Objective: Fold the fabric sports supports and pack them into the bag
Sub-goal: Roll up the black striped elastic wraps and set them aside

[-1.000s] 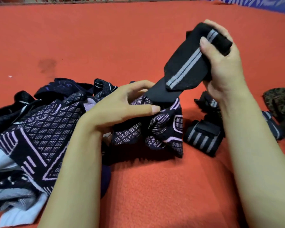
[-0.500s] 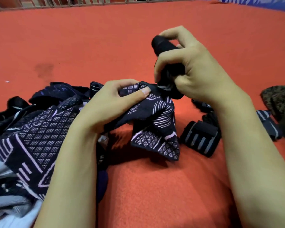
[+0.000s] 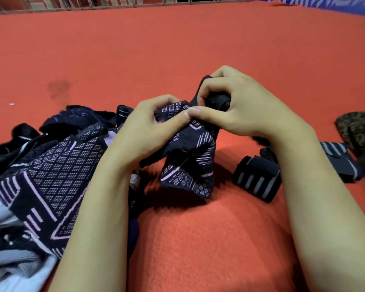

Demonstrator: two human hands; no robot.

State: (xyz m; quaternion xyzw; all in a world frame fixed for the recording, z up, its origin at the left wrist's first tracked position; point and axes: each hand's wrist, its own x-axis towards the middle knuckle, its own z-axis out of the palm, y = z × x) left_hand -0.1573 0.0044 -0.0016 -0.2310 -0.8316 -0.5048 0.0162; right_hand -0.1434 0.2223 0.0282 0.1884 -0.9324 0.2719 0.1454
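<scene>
Item: black support (image 3: 217, 102); unfurled a second ago, now rolled tight in your right hand (image 3: 240, 106); left hand (image 3: 148, 125) pinches patterned bag (image 3: 190, 157) at nine o'clock; packing imminent.

Dim warm light, wide-angle edge distortion

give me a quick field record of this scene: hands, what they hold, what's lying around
left hand: pinches the patterned bag
right hand: grips a rolled black support at the bag's top
bag: lifted, lower part hanging above the orange mat
rolled striped support: on the mat, right of the bag
fabric pile: left, on the mat
camouflage fabric: far right edge
</scene>
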